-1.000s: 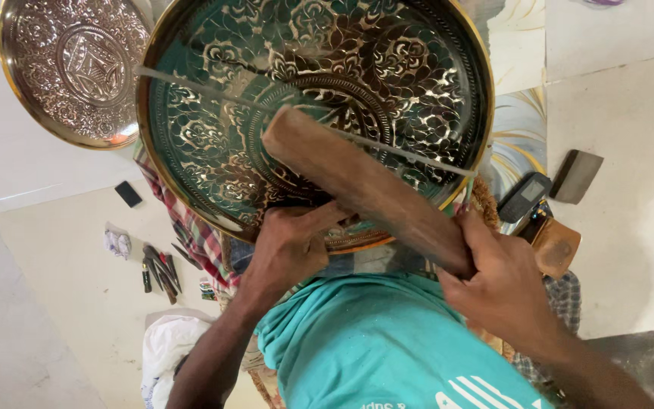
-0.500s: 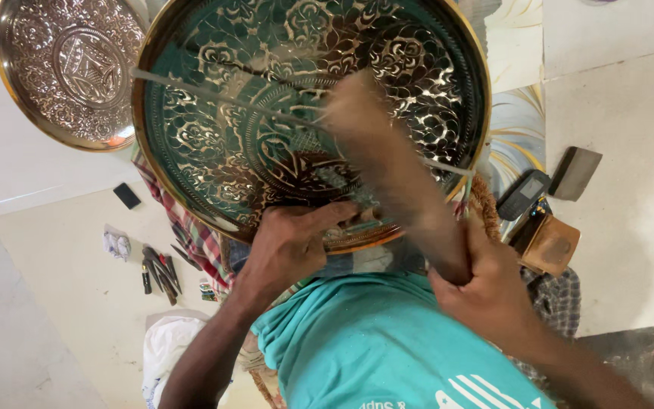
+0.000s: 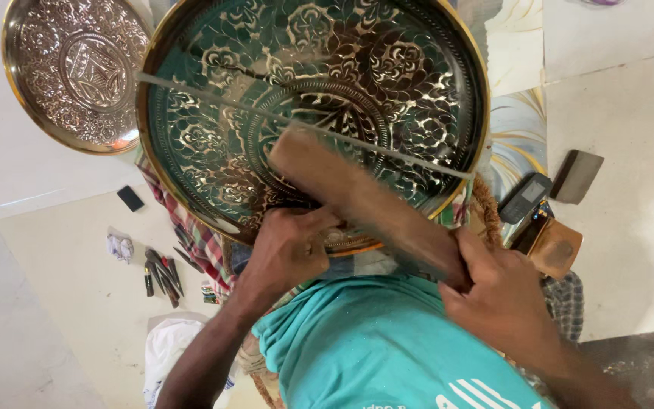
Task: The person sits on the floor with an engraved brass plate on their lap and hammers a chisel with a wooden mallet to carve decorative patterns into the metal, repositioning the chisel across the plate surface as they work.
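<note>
Pale floor, engraved green tray (image 3: pixel 213 98), left hand (image 3: pixel 285 250) at rim, right hand (image 3: pixel 497 291) gripping wooden mallet (image 3: pixel 365 201)

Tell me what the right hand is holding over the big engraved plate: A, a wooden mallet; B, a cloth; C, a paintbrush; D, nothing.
A: the right hand grips a long brown wooden mallet that slants up across the large green and gold engraved plate.

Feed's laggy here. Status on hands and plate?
Right hand gripping wooden mallet. Left hand at big plate rim, contents hidden. Nothing blocking.
</note>
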Demonstrator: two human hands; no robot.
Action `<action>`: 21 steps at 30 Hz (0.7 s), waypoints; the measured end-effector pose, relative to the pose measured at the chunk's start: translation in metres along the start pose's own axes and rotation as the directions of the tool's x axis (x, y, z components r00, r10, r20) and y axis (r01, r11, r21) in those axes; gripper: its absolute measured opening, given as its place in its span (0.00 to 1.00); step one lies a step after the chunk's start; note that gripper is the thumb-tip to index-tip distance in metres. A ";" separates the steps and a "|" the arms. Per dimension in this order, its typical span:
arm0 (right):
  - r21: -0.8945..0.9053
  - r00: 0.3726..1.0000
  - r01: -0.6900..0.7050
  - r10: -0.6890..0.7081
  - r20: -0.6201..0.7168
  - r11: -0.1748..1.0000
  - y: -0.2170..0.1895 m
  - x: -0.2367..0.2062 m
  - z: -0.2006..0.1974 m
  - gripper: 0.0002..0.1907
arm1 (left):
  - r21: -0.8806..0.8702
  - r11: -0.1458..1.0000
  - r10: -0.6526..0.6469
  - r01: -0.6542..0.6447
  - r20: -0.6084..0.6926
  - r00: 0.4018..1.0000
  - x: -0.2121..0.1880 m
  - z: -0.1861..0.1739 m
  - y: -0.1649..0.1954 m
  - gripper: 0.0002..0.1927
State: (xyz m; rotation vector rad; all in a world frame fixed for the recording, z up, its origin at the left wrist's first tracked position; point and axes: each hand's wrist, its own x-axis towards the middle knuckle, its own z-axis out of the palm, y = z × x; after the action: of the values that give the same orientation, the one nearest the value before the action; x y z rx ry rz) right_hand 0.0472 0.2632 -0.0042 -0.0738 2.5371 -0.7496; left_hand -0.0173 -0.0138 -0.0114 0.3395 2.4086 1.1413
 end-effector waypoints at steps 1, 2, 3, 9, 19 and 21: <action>0.152 0.995 0.000 0.015 -0.096 0.988 0.001 0.000 0.002 0.32 | 0.016 1.000 -0.014 0.013 0.022 1.000 0.000 0.000 0.000 0.29; 0.301 0.981 0.007 0.052 -0.186 0.954 0.002 0.000 0.003 0.27 | -0.003 0.999 0.037 -0.037 0.005 0.999 -0.001 0.000 0.001 0.29; 0.438 0.957 0.036 0.095 -0.275 0.898 0.002 -0.001 0.005 0.21 | -0.018 0.995 0.093 -0.093 -0.022 0.995 -0.001 0.000 0.001 0.30; 0.324 0.988 -0.155 0.142 0.065 0.933 -0.002 -0.014 0.014 0.23 | -0.050 0.996 0.071 -0.073 -0.039 0.997 -0.003 0.000 0.004 0.31; 0.703 0.921 0.026 0.257 -0.293 0.710 -0.020 -0.024 0.059 0.18 | -0.420 0.882 0.036 -0.216 -0.395 0.918 -0.006 -0.003 0.000 0.21; 0.724 0.887 0.048 0.304 -0.347 0.688 -0.022 -0.027 0.060 0.15 | -0.326 0.922 0.062 -0.209 -0.408 0.911 -0.006 -0.002 -0.003 0.20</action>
State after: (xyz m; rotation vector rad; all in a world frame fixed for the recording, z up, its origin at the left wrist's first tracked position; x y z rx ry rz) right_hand 0.0967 0.2199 -0.0245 0.6133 2.3883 -1.8216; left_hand -0.0130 -0.0191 -0.0111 0.1715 2.4508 1.8392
